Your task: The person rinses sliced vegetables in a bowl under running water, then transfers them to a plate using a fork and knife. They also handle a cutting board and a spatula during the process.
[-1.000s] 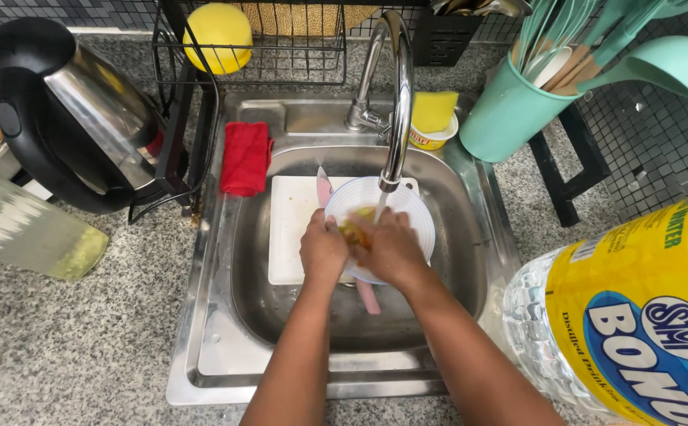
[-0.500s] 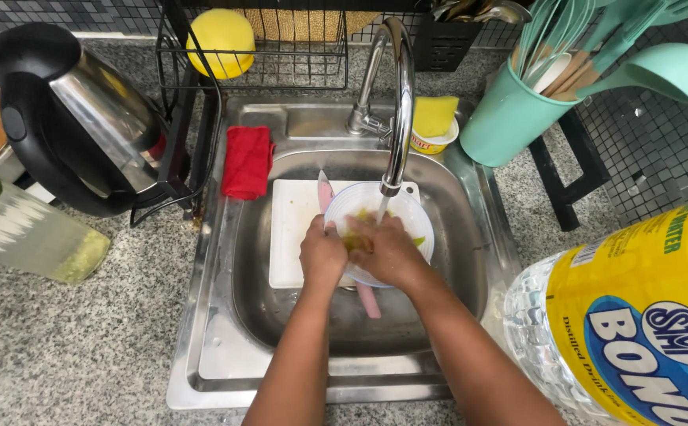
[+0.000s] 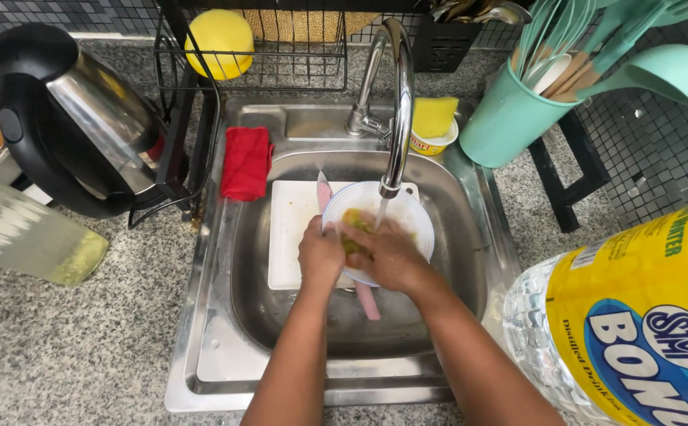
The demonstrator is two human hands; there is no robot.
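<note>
Both hands barely shifted: left hand [image 3: 321, 254] gripped the white plate [image 3: 411, 221], right hand [image 3: 385, 254] clutched a yellow-green sponge [image 3: 352, 233]; a yellow-labelled water jug [image 3: 628, 315] stood right of them.

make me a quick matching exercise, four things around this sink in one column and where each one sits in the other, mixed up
Things:
1. red cloth
2. yellow sponge
3. white plate
4. kettle

Places:
A. in the sink basin, under the tap, held by both hands
B. on the counter, left of the sink
C. draped over the sink's left rim
D. on a small tub behind the tap

Pairs: 1-C, 2-D, 3-A, 4-B
</note>
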